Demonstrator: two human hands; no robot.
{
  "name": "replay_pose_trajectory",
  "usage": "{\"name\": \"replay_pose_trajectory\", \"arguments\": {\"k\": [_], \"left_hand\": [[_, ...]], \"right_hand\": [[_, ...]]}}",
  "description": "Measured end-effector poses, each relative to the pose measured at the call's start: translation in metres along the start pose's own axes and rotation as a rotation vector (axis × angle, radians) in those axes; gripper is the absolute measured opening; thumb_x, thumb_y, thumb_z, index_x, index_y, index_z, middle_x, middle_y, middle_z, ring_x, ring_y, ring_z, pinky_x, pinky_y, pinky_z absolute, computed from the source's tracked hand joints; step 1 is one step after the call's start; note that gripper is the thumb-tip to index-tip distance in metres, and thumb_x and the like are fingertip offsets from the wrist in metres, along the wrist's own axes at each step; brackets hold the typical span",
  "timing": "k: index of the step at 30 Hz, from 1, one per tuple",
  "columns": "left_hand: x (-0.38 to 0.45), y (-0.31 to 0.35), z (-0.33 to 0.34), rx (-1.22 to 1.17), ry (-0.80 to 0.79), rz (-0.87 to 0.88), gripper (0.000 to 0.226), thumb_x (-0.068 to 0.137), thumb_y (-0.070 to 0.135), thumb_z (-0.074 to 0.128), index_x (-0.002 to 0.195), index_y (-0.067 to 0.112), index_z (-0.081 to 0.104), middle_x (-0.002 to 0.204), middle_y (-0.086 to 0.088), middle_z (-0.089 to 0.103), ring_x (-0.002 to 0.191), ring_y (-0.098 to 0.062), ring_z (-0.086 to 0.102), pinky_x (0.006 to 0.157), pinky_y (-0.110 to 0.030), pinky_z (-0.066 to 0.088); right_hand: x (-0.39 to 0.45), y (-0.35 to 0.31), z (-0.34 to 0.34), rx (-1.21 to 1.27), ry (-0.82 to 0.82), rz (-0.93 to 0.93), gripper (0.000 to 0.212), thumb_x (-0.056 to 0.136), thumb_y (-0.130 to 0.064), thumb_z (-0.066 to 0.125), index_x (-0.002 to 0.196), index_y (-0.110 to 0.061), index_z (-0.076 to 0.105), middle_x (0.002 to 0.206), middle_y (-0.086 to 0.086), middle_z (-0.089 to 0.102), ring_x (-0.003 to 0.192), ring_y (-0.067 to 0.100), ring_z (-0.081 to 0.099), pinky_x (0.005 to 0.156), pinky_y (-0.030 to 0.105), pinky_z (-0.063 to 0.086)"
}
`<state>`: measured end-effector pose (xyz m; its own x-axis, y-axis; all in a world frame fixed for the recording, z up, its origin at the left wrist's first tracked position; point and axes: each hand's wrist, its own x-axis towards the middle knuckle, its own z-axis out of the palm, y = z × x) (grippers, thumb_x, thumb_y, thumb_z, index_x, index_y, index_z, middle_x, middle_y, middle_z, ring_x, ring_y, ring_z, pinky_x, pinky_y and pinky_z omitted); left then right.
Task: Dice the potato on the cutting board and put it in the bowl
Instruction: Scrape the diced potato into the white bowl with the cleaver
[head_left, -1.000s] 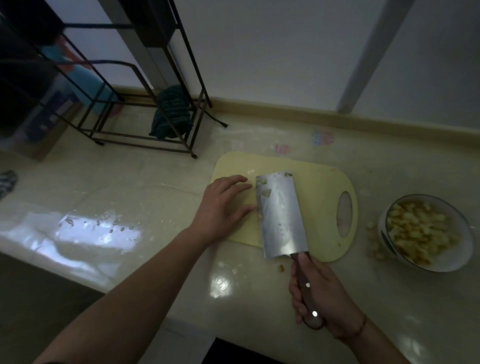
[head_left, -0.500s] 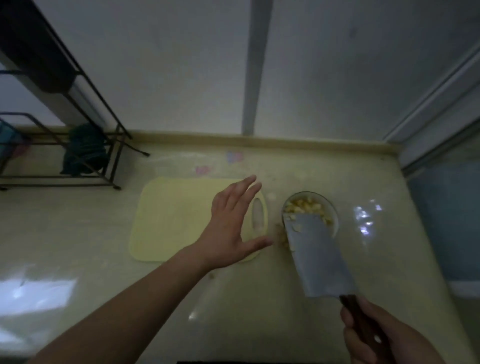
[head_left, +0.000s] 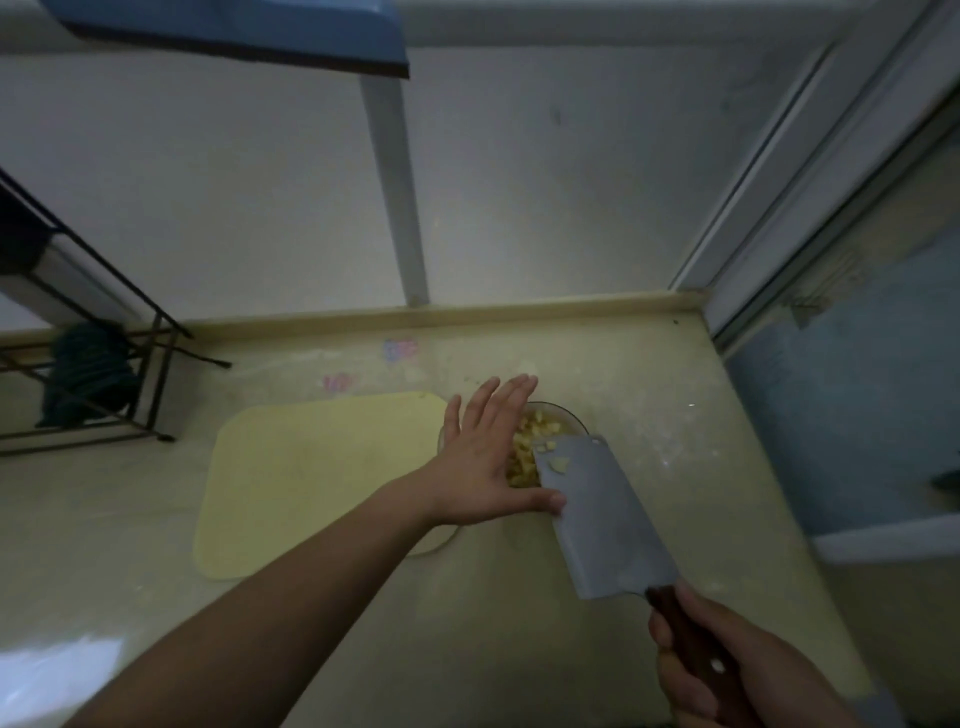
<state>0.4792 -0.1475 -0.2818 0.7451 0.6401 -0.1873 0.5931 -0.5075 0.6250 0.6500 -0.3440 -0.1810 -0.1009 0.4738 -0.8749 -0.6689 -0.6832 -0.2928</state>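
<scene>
A yellow cutting board (head_left: 317, 478) lies on the counter with no potato on it. Just right of it stands a bowl (head_left: 569, 418) holding diced potato (head_left: 535, 441). My right hand (head_left: 727, 670) grips the dark handle of a cleaver (head_left: 602, 519), whose blade reaches over the bowl with a couple of potato bits stuck near its tip. My left hand (head_left: 483, 457) hovers flat with straight fingers over the bowl's left side, its thumb against the blade's left edge.
A black wire rack (head_left: 104, 364) with a dark green cloth (head_left: 88, 379) stands at the back left. The wall and a white pipe (head_left: 397, 197) run behind the counter. At the right, the counter ends by a window frame (head_left: 779, 208).
The cleaver has swung from the board over to the bowl, carrying potato bits. My left hand left the board and followed to the blade beside the bowl. The view turned right.
</scene>
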Motion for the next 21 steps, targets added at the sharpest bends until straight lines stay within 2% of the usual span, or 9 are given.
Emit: {"name": "replay_pose_trajectory", "arguments": {"k": [5, 10, 17, 21], "left_hand": [[0.007, 0.000, 0.001, 0.041, -0.016, 0.023, 0.126, 0.062, 0.092, 0.047, 0.155, 0.035, -0.016, 0.164, 0.018, -0.013, 0.149, -0.009, -0.025, 0.118, -0.053, -0.019], [0.019, -0.011, 0.003, 0.062, 0.016, -0.022, 0.123, 0.064, 0.093, 0.043, 0.156, 0.033, -0.011, 0.165, 0.015, -0.008, 0.151, -0.012, -0.020, 0.118, -0.058, -0.015], [0.034, -0.025, 0.007, 0.100, 0.037, -0.114, 0.120, 0.064, 0.096, 0.032, 0.157, 0.032, -0.011, 0.166, 0.011, -0.007, 0.151, -0.015, -0.018, 0.118, -0.057, -0.017], [0.039, -0.031, 0.009, 0.074, 0.080, -0.184, 0.115, 0.068, 0.093, 0.027, 0.158, 0.031, -0.007, 0.167, 0.009, -0.004, 0.152, -0.016, -0.013, 0.119, -0.054, -0.014]], "right_hand": [[0.006, 0.001, -0.004, -0.083, -0.009, 0.015, 0.039, 0.082, -0.033, 0.050, 0.067, 0.003, 0.054, 0.042, 0.012, 0.040, 0.029, 0.020, 0.036, 0.032, 0.023, 0.030], [0.001, -0.001, 0.001, -0.007, -0.031, 0.023, 0.036, 0.083, -0.026, 0.051, 0.064, 0.004, 0.054, 0.042, 0.011, 0.039, 0.026, 0.020, 0.037, 0.026, 0.023, 0.030], [0.011, 0.006, -0.012, 0.025, 0.063, -0.044, 0.030, 0.078, -0.021, 0.058, 0.065, 0.004, 0.069, 0.061, 0.019, 0.053, 0.031, 0.023, 0.043, 0.029, 0.024, 0.035], [0.007, 0.006, -0.012, 0.064, 0.065, -0.056, 0.033, 0.088, -0.017, 0.054, 0.065, 0.004, 0.063, 0.060, 0.019, 0.051, 0.029, 0.023, 0.043, 0.026, 0.025, 0.034]]}}
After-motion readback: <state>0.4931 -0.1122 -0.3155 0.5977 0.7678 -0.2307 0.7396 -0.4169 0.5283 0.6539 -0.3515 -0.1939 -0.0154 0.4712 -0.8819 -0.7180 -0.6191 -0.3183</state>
